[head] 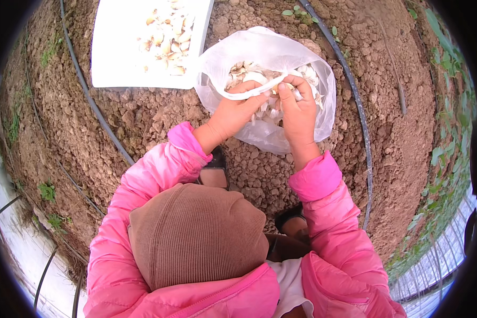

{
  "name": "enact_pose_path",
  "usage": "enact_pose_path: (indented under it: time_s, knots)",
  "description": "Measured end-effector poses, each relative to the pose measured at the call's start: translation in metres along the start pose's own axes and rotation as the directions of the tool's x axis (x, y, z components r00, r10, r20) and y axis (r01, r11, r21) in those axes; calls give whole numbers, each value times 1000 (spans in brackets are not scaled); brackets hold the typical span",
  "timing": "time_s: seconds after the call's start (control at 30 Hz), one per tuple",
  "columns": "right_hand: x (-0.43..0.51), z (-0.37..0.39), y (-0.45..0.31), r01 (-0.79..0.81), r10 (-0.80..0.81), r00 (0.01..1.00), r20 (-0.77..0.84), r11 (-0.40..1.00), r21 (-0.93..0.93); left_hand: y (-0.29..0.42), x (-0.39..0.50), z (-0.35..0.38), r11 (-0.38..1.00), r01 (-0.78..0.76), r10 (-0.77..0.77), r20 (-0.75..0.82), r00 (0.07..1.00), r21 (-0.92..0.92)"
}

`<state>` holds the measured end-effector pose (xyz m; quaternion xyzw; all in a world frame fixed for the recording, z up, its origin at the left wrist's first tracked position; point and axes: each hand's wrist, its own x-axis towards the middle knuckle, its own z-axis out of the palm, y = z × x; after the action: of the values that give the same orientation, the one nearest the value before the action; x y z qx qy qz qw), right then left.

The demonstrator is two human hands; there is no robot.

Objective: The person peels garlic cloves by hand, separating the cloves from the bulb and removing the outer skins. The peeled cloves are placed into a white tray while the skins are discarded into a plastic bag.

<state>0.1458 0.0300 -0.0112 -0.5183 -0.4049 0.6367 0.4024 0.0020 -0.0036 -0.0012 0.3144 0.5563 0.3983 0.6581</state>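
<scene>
A translucent white plastic bag (pixel 258 43) sits on the soil, its mouth spread around garlic bulbs (pixel 310 73) and loose papery skins. My left hand (pixel 238 109) reaches into the opening, with its fingers partly behind the bag's rolled handle strip; whatever those fingertips hold is hidden. Close beside it, my right hand (pixel 301 109) pinches a yellowish garlic piece (pixel 289 86) between thumb and forefinger over the bulbs. To the left of the bag, a white tray (pixel 117 47) holds many separated garlic cloves (pixel 175 39), partly washed out by glare.
Black drip hoses (pixel 357 99) run along the cloddy brown soil (pixel 397 159) on both sides. Green plants (pixel 453 147) line the right edge. My shoes (pixel 214 163) stand just below the bag. A thin stick (pixel 401 99) lies at the right.
</scene>
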Motion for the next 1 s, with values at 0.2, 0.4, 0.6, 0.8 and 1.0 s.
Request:
enact_pose_path:
  time_s: [0.2, 0.4, 0.6, 0.8, 1.0]
  knots:
    - [-1, 0, 7, 257, -248, 966, 68, 934, -249, -5, 0, 4, 998, -58, 59, -15, 998, 32]
    - [-4, 2, 5, 419, -411, 905, 108, 824, -382, 0, 0, 1, 997, 63, -64, -26, 998, -40]
    - [-4, 4, -1, 482, -424, 876, 230, 751, -451, -7, 4, -2, 958, -195, 219, -97, 971, 209]
    - [-11, 12, -1, 466, -376, 884, 277, 741, -483, -12, 5, -3, 945, -229, 259, -110, 959, 235]
    - [-13, 11, 7, 233, -191, 967, 168, 930, -286, -9, 4, -2, 908, -245, 288, -80, 954, 341]
